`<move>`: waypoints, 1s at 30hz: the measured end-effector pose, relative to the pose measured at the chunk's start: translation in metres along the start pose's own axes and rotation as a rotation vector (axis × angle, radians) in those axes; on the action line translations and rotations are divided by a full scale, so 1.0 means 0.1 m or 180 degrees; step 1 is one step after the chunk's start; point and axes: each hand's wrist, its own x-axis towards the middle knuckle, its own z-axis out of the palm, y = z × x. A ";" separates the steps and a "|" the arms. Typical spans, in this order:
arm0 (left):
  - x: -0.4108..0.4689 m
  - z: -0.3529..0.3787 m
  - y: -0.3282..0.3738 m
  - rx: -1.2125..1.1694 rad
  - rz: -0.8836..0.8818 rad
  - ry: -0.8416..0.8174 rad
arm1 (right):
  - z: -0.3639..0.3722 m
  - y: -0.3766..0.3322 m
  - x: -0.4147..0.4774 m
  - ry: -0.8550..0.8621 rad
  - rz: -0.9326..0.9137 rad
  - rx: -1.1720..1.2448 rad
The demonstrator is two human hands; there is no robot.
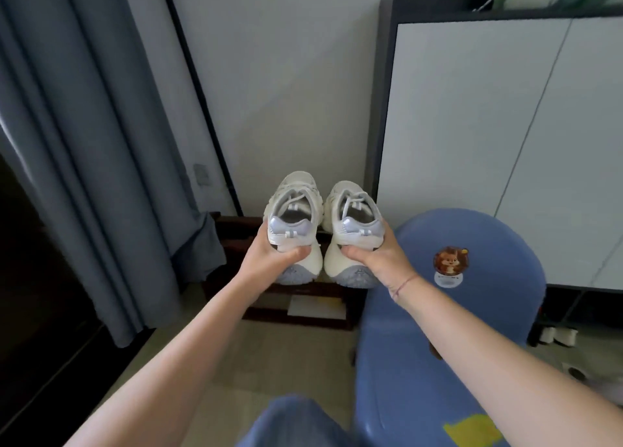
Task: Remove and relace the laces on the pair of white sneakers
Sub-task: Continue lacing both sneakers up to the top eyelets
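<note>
Left sneaker [292,217]: gripped at the heel by left hand [269,254].
Right sneaker [354,217]: gripped by right hand [379,256].
Purpose: apparently carried for unlacing.

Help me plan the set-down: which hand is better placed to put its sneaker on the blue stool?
Right, probably. The right hand, gripping the right sneaker by its heel, is beside the blue stool; the left hand holds the left sneaker farther away.
</note>
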 end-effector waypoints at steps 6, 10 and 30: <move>1.05 0.05 -0.65 -0.0096 -0.0238 0.0251 | 0.25 0.55 0.99 0.0080 0.0161 -0.0062; 1.64 0.10 -1.18 0.0104 -0.0281 0.0237 | 0.47 1.03 1.60 0.0059 0.0268 -0.0126; 2.44 0.19 -2.22 -0.0059 -0.0730 0.0243 | 0.78 2.02 2.38 0.0510 0.0465 -0.0200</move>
